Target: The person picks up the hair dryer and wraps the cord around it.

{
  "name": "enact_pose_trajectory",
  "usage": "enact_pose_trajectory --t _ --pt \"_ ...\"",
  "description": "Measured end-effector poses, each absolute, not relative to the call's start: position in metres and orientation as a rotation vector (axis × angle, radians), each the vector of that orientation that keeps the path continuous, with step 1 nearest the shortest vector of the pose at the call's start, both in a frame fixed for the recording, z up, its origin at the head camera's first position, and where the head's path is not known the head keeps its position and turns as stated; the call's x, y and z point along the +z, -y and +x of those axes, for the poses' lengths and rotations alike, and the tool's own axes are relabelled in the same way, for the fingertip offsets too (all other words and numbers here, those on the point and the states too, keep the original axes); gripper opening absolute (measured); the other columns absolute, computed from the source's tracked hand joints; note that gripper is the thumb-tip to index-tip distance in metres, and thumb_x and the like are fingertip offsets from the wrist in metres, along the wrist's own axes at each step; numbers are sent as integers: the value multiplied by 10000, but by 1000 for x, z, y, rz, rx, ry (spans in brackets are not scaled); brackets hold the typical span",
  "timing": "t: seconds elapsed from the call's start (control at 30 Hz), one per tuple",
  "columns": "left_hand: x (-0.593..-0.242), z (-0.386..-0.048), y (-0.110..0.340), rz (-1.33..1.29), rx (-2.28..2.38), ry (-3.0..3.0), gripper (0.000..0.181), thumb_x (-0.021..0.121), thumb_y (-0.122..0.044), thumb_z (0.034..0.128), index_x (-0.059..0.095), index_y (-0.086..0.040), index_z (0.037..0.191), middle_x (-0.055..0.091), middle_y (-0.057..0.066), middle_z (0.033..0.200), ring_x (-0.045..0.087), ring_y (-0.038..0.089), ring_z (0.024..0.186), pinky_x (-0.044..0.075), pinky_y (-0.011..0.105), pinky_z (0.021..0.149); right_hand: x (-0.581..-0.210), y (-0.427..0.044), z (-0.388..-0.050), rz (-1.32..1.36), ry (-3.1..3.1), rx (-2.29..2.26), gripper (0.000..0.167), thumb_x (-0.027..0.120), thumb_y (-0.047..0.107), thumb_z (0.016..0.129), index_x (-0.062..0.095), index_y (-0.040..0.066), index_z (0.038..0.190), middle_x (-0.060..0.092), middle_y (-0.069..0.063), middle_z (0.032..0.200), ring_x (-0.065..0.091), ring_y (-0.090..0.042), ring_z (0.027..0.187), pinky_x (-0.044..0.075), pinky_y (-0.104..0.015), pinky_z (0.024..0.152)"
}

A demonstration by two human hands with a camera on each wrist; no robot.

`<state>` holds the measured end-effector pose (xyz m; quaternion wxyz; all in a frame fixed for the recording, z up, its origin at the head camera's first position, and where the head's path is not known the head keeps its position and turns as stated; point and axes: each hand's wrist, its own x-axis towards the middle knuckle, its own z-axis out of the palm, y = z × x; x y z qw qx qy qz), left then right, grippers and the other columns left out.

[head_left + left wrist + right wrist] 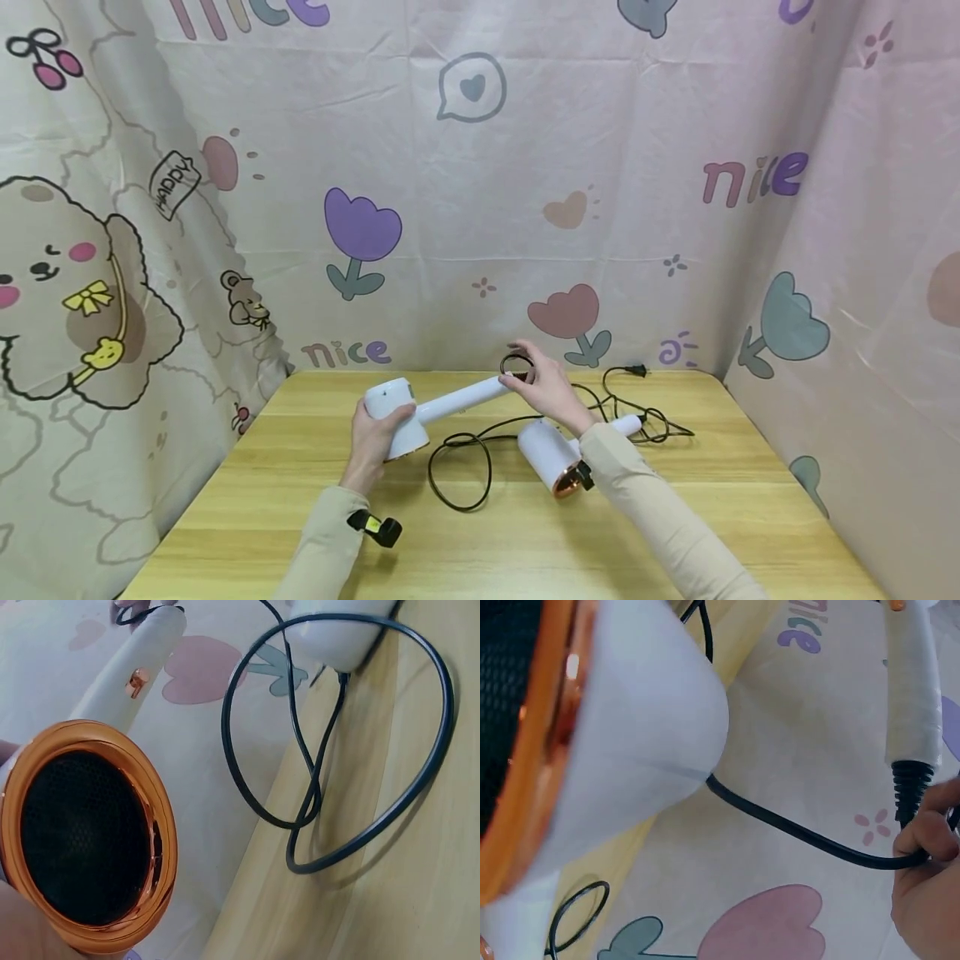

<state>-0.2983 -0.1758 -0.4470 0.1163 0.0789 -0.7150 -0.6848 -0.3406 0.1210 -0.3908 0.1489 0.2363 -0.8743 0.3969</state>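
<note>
My left hand (369, 442) grips a white hair dryer (457, 400) by its head, raised above the table. Its handle slants up to the right. A copper-coloured rim (166, 847) rings the dark grille in the left wrist view. At the handle's far end, my right hand (553, 390) pinches the black cord (795, 834) just past its ribbed sleeve (911, 787). Below my right forearm a second white hair dryer (542, 450) lies on the table, its copper rim facing the near side. The forearm hides part of that dryer.
Black cord (491, 475) loops on the wooden table (420, 542) between the two dryers. More tangled cord lies at the right, with a plug (636, 370) near the back edge. A patterned curtain (450, 208) hangs behind and at both sides.
</note>
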Motion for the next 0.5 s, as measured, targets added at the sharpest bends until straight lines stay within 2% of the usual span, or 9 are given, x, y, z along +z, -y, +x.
enact_pose_trajectory --t 0.03,0.1,0.17,0.23,0.33,0.4,0.5 --pt "-447 -298 176 234 -2020 2091 806 783 -236 818 306 -38 1438 470 163 1262 572 241 1007 582 322 773 -391 -121 -340 686 2536 1103 496 697 344 908 540 225 1364 605 -43 1305 544 -170 616 494 -301 581" --pt "-447 -298 176 242 -2046 2082 799 778 -233 823 306 -41 1438 466 162 1267 582 229 988 585 324 761 -393 -121 -339 706 2581 996 529 685 390 908 541 244 1395 577 -60 1361 628 -214 785 547 -365 710" --pt "-447 -298 177 249 -2065 2069 794 774 -234 826 308 -45 1440 464 161 1274 590 215 969 583 316 753 -394 -121 -338 724 2623 913 541 647 440 921 514 288 1423 515 -63 1438 633 -252 925 543 -420 813" --pt "-446 -297 178 254 -2085 2061 793 770 -237 830 306 -49 1446 459 159 1284 594 201 955 581 309 749 -396 -122 -339 742 2650 922 566 618 465 932 458 329 1457 492 -55 1460 630 -277 939 538 -444 832" --pt "-444 -297 180 256 -2118 2052 779 762 -231 836 311 -56 1445 458 150 1284 600 182 934 581 311 743 -399 -125 -341 776 2679 1072 591 612 461 938 397 373 1482 521 -19 1435 604 -227 740 540 -380 707" --pt "-443 -296 181 241 -2134 2051 771 757 -212 839 309 -60 1447 454 149 1280 601 179 926 589 329 730 -400 -127 -344 804 2681 1203 599 640 433 928 405 371 1475 572 -19 1373 570 -160 671 519 -310 641" --pt "-440 -296 182 207 -2137 2064 759 750 -193 844 307 -78 1449 447 147 1271 596 193 936 599 360 706 -401 -130 -348 850 2705 1428 566 677 353 922 465 314 1445 611 -77 1262 520 -91 630 467 -236 558"
